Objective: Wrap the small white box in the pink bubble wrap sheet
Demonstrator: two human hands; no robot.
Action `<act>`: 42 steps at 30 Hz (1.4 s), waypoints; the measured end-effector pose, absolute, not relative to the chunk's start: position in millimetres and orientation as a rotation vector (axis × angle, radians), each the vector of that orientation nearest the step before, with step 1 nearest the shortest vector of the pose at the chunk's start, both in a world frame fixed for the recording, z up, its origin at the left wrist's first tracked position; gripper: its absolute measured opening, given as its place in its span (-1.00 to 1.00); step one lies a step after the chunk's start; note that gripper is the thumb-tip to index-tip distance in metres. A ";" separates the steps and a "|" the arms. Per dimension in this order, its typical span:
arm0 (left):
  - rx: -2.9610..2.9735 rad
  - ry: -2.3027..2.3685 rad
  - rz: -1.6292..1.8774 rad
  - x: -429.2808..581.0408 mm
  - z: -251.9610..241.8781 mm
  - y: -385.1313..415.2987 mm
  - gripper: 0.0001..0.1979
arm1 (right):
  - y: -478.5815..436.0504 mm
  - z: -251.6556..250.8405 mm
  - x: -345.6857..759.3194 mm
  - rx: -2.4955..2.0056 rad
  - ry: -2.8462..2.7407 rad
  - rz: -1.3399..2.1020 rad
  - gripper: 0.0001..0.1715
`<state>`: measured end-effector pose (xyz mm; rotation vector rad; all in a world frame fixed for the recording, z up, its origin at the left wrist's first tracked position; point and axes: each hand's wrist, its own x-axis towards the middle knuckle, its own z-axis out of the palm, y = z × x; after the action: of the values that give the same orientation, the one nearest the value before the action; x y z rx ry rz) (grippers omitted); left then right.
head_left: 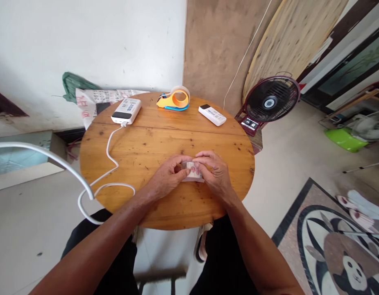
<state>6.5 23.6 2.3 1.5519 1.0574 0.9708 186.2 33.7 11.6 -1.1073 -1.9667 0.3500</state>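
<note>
A small whitish box with reddish print (194, 173) sits near the front of the round wooden table (140, 151). My left hand (173, 172) grips its left side, the thumb lying across the top face. From the right, my right hand (214, 173) closes on the box, with thumb and forefinger at its upper edge. The fingertips of both hands almost meet at the far side of the box. My fingers cover much of it, so its full shape is hidden.
Toward the back stand a white power bank (127, 110) with a white cable (108, 149), an orange tape dispenser (173, 99) and a smaller white device (212, 114). Right of the table is a dark red fan (271, 100). Another person's feet (359, 213) show at the far right.
</note>
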 end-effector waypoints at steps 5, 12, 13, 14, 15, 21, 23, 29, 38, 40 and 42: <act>1.557 1.053 0.986 5.8 -2.2 24.8 -0.67 | 27.9 13.1 188.3 -1.121 -2.116 0.191 -0.80; 1.525 1.026 0.993 5.5 -1.8 24.6 -0.65 | 18.3 6.9 197.0 -1.052 -2.306 -0.064 -0.76; 1.524 1.029 0.984 5.7 -0.7 24.5 -0.65 | 16.6 6.2 198.1 -1.052 -2.319 -0.091 -0.75; 1.522 1.035 0.974 6.0 0.5 24.3 -0.65 | 14.9 5.5 199.0 -1.056 -2.328 -0.113 -0.73; 1.523 1.045 0.966 6.4 1.6 24.1 -0.64 | 13.4 4.9 199.4 -1.063 -2.333 -0.133 -0.72; 1.550 1.088 0.954 7.1 2.7 24.2 -0.63 | 8.2 3.1 195.0 -1.079 -2.319 -0.195 -0.73; 1.555 1.087 0.955 6.9 1.4 24.8 -0.63 | 8.0 3.9 192.7 -1.069 -2.314 -0.204 -0.75; 1.582 1.091 0.964 5.8 0.3 25.3 -0.64 | 9.0 4.6 190.4 -1.049 -2.308 -0.161 -0.76; 1.617 1.133 0.949 6.0 3.0 23.4 -0.64 | 7.7 0.7 189.4 -1.045 -2.289 -0.255 -0.81; 1.609 1.121 0.938 6.1 4.2 22.9 -0.63 | 8.9 -1.7 190.0 -1.050 -2.280 -0.220 -0.81; 1.599 1.106 0.925 5.9 4.9 22.6 -0.62 | 10.4 -4.5 191.9 -1.047 -2.252 -0.147 -0.82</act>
<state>5.9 22.6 4.9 1.5987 1.1059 0.9249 191.9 10.4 -4.5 -1.0472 -2.2521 -0.1466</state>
